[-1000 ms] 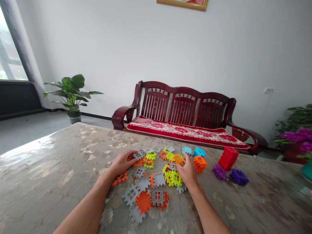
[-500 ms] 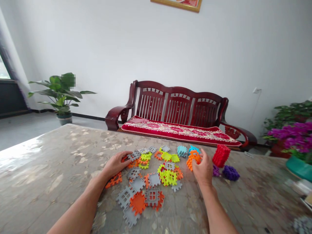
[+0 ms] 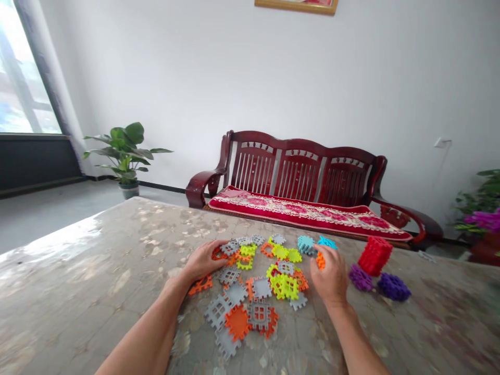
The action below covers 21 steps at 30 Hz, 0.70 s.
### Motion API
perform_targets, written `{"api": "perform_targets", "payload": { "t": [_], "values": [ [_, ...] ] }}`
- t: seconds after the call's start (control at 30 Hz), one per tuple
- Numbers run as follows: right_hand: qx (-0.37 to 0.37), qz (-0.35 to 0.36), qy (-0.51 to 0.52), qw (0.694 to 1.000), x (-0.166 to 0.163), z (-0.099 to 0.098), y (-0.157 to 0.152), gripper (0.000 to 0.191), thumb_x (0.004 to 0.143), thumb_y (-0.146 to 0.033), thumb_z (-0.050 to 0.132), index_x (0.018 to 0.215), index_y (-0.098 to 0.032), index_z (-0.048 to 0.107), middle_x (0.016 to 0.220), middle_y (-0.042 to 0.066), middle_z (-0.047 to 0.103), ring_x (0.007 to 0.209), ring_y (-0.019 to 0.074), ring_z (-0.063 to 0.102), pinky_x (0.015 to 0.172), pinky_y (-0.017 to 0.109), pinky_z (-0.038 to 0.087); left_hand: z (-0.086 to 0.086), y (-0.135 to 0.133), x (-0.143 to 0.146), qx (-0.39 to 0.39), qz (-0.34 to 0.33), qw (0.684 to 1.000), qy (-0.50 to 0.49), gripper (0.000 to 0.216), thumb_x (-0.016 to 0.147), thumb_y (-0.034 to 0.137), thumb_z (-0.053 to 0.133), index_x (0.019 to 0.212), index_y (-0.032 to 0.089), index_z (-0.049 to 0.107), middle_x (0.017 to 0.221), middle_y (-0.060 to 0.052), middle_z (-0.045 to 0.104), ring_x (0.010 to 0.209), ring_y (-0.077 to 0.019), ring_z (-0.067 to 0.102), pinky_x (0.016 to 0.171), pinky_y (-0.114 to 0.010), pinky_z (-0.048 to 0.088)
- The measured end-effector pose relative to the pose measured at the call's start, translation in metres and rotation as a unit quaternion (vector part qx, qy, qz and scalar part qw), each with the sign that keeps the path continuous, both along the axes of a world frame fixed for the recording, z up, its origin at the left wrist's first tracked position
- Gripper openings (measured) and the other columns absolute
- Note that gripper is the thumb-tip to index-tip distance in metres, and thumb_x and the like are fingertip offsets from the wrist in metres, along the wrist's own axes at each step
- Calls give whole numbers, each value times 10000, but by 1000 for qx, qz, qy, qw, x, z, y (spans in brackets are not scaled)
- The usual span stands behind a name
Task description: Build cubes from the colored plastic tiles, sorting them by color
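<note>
My left hand (image 3: 204,261) rests at the left edge of a loose spread of toothed plastic blocks, its fingers curled over an orange block (image 3: 219,253). Just below its wrist lies another orange block (image 3: 200,285). My right hand (image 3: 331,277) is closed around a stack of orange blocks (image 3: 320,260), which it mostly hides. Beside its fingertips stand a light blue stack (image 3: 306,245) and a brighter blue stack (image 3: 326,242). Between the hands lie grey window blocks (image 3: 259,314), a plain orange block (image 3: 237,322) and yellow-green blocks (image 3: 285,286), several overlapping.
Right of my right hand, a tall red stack (image 3: 375,255) stands behind a purple stack (image 3: 360,277) and a dark purple one (image 3: 394,287). All lie on a patterned table (image 3: 128,271). Beyond it is a wooden bench (image 3: 300,172); a potted plant (image 3: 127,151) stands at left.
The view has turned left, so everything appears further right. My right hand has shifted left over the orange stack and now covers most of it. My left hand stays by the orange block.
</note>
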State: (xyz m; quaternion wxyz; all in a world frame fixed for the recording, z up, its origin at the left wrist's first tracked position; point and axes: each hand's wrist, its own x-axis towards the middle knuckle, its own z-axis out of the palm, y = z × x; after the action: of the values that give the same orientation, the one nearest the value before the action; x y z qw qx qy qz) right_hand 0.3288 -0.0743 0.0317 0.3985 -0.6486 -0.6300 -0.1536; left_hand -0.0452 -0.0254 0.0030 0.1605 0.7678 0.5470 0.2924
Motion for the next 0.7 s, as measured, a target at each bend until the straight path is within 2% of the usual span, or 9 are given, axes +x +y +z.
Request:
{"api": "perform_targets", "payload": {
  "t": [0.1, 0.23, 0.4, 0.53, 0.7],
  "values": [
    [-43, 105, -7, 994, -27, -1, -2, 276, 810, -204, 491, 1014, -204, 677, 1079, 75, 668, 1042, 235, 552, 971, 364, 373, -3, 2, 0, 13, 20, 1000, -11, 487, 729, 289, 586, 1204, 189, 615, 1184, -74, 672, 1076, -236, 624, 978, -347, 460],
    [-122, 211, -11, 970, -69, 0, -8, 249, 789, -148, 536, 960, -229, 697, 1002, 41, 692, 990, 216, 569, 908, 341, 410, -6, 3, 0, 37, 42, 998, -20, 425, 724, 259, 579, 1141, 204, 640, 1126, -57, 681, 1025, -220, 646, 952, -330, 480],
    [-163, 298, -72, 938, -118, 6, -5, 352, 777, -106, 563, 1061, -270, 690, 1095, 24, 668, 1069, 215, 520, 960, 356, 383, -5, 1, 2, 58, 49, 996, -54, 407, 731, 274, 591, 1131, 221, 638, 1110, -41, 692, 983, -210, 656, 937, -331, 490],
    [-179, 323, -134, 919, -149, 7, 8, 346, 832, -149, 548, 1119, -297, 672, 1173, 18, 628, 1120, 217, 477, 992, 361, 360, 3, -5, 5, 48, 35, 994, -89, 428, 739, 245, 591, 1163, 203, 619, 1125, -53, 696, 1005, -213, 647, 963, -349, 476],
    [-188, 303, -189, 915, -168, 2, 25, 238, 885, -223, 521, 1036, -286, 695, 1174, 32, 613, 1118, 229, 460, 963, 365, 374, 11, -9, 7, 24, 32, 990, -136, 408, 765, 263, 588, 1164, 181, 619, 1068, -66, 716, 972, -215, 657, 954, -358, 482]
  ]
}}
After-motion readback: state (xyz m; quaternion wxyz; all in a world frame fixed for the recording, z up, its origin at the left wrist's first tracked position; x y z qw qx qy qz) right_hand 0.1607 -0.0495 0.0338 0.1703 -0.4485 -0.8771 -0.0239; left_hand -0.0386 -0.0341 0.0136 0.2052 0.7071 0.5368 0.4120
